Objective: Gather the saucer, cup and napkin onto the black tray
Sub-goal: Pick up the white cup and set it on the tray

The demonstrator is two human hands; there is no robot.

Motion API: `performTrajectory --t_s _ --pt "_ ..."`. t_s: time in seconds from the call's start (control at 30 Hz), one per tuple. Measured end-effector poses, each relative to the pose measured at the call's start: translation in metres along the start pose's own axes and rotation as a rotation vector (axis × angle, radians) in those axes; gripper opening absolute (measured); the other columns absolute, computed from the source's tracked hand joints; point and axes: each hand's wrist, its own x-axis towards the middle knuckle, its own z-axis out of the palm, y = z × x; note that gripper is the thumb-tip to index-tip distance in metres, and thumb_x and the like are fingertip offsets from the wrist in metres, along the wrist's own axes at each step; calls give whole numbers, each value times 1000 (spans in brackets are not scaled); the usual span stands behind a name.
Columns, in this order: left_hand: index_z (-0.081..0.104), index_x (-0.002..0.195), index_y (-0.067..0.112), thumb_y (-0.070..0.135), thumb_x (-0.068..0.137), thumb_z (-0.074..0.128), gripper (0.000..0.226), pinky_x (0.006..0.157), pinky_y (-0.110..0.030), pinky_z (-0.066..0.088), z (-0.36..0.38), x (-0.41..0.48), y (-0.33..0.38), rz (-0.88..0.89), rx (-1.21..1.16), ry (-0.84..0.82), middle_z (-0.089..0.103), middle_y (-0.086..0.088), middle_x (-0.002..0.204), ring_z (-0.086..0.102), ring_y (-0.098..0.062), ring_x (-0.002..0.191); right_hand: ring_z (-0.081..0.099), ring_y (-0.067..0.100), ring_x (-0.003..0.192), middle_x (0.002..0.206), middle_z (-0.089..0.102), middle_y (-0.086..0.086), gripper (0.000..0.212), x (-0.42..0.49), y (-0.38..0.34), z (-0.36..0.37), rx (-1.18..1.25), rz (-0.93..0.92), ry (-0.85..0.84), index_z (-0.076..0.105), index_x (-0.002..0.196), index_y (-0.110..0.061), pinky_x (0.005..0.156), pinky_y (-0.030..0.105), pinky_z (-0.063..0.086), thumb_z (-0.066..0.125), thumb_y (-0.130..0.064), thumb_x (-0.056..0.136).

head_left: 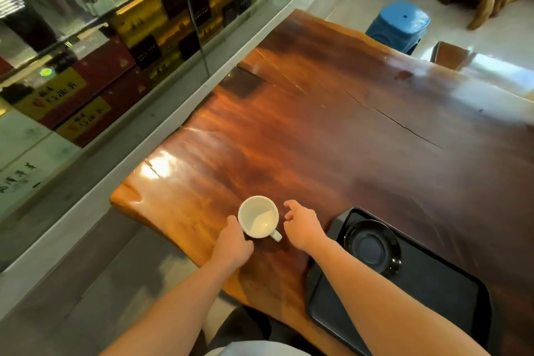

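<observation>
A white cup [258, 217] stands upright and empty on the wooden table [332, 130], its handle pointing toward me and to the right. My left hand [234, 243] touches the cup's left side with the fingers against its wall. My right hand [302, 224] hovers just right of the cup, fingers spread and curled, a small gap from it. The black tray [419, 298] lies at the table's near right. A black saucer [372, 246] sits on the tray's far left corner. No napkin is in view.
The table's near left edge runs close to the cup. A glass display case [101, 37] of boxes lines the left side. A blue plastic stool [400, 24] stands beyond the table's far end.
</observation>
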Motion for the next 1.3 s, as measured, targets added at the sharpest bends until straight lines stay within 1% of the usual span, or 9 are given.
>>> performTrajectory --t_s 0.1,0.2,0.33,0.53,0.6,0.73,0.87,1.13,1.3 --pt "41 126 19 9 82 79 59 83 -34 62 3 14 6 20 -27 27 59 -3 114 62 -20 102 56 25 128 145 54 9 63 17 1 8 -1 16 -31 32 156 -21 102 34 50 52 -1 99" --pt "40 129 19 16 82 81 63 84 -34 61 6 20 8 61 -47 27 59 -2 116 62 -21 102 55 27 130 150 51 8 78 26 2 12 -35 -1 -73 28 158 -24 108 42 50 63 1 93" --pt "38 135 22 23 82 83 69 85 -27 56 8 35 -1 155 -35 -15 58 3 120 60 -17 101 47 29 139 156 45 6 93 36 5 24 -47 -45 -102 19 161 -26 113 47 40 75 -10 87" --pt "44 137 26 29 71 91 81 89 -24 46 -1 48 -13 305 -13 -61 56 9 123 53 -10 107 40 23 144 160 37 -1 93 38 9 38 -21 -117 -117 5 161 -35 118 44 33 69 -30 94" --pt "44 137 28 31 70 92 82 88 -22 45 -4 49 -13 326 3 -78 56 11 121 52 -8 106 47 22 137 155 45 0 89 35 7 40 -7 -113 -103 12 159 -33 116 44 40 71 -32 93" --pt "46 133 29 31 69 92 79 85 -22 46 -3 43 -13 348 13 -74 60 11 119 56 -9 105 61 15 106 125 62 -3 66 23 7 43 39 -129 -65 36 139 -29 94 36 56 74 -40 87" --pt "48 134 29 25 69 91 78 87 -23 46 0 31 -4 395 50 -93 61 8 123 57 -12 109 61 14 106 125 62 -3 69 3 15 35 69 -137 -37 36 140 -26 89 28 53 77 -39 86" --pt "48 136 25 22 69 92 80 97 -34 50 2 3 59 559 66 -184 60 6 125 57 -15 115 58 20 106 123 63 3 73 -35 38 -9 117 -57 107 35 138 -21 77 32 46 78 -37 81" --pt "46 135 31 28 67 94 84 96 -30 47 24 -18 103 690 72 -266 56 10 126 54 -10 114 60 22 105 123 64 3 65 -67 70 -42 197 18 250 41 135 -22 78 36 49 75 -34 82"
